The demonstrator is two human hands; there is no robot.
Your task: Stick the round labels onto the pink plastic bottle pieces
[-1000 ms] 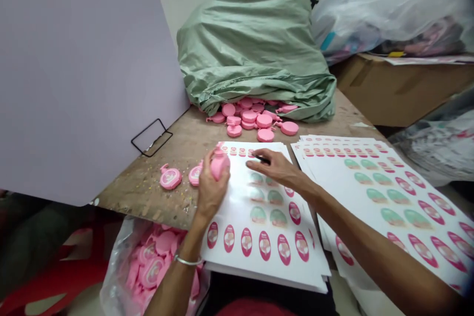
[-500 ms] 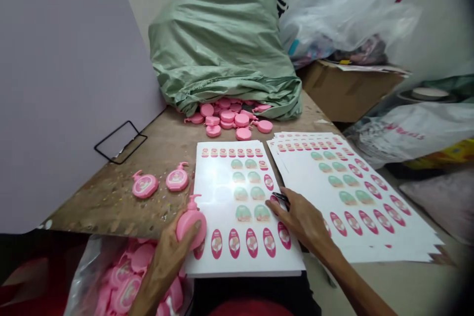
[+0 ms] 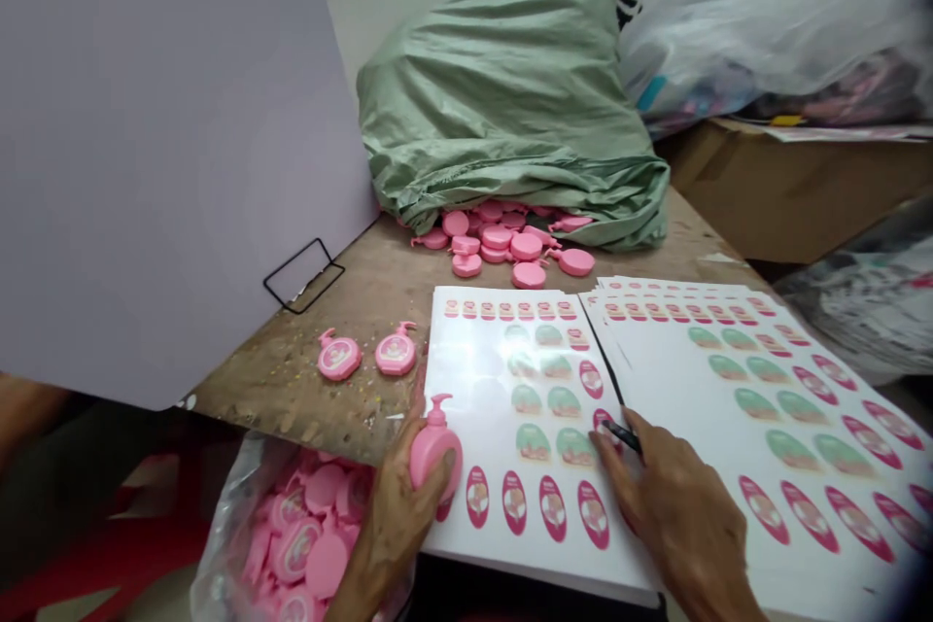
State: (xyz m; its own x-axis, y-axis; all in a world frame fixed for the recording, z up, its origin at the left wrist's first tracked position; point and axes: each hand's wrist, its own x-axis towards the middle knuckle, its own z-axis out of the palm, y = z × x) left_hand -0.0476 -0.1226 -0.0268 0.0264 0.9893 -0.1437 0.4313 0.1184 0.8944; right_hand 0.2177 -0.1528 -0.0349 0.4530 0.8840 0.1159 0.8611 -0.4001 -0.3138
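My left hand (image 3: 397, 515) is closed around a pink toy pump bottle (image 3: 435, 452), held upright with its plain face showing, over the left edge of a stack of sticker sheets (image 3: 473, 389). My right hand (image 3: 674, 496) grips black tweezers (image 3: 623, 435), their tip at an oval pink sticker (image 3: 602, 420) on the right side of the top sheet. A finger of this hand touches the sheet. Two pump bottles with stickers on their faces, one (image 3: 339, 357) beside the other (image 3: 396, 352), lie on the table left of the stack.
A green sack (image 3: 510, 107) spills several pink bottles (image 3: 526, 246) at the back. More sticker sheets (image 3: 677, 389) lie on the right. An open plastic bag (image 3: 233, 505) of labelled bottles hangs below the table edge. A grey panel (image 3: 182, 165), a wire stand (image 3: 304, 277) and a cardboard box (image 3: 802, 185) flank the table.
The camera view has swung left, so everything sits further right. My left hand still holds the bottle, and my right hand has moved slightly down with the tweezers at the oval sticker.
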